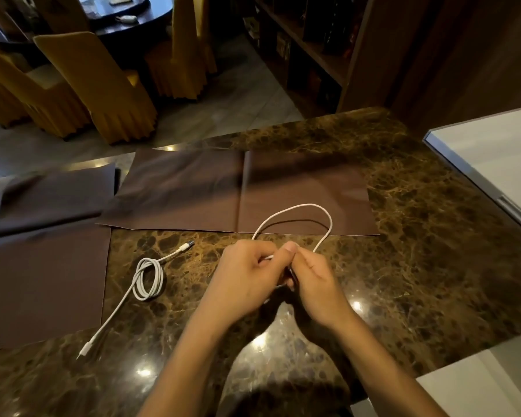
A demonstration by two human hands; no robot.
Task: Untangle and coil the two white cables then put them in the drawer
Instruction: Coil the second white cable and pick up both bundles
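Fingers (291, 248) of left hand (244, 272) and right hand (312, 276) pinch looped white cable (298, 206); second cable (149, 278) lies coiled on countertop (403, 236).

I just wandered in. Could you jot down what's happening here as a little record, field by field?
surface: marble counter
left hand: grips the held cable
right hand: grips it too, beside the left hand
held cable: white, loop arching over the brown mat
coiled cable: white, on the counter left of the hands, both ends loose
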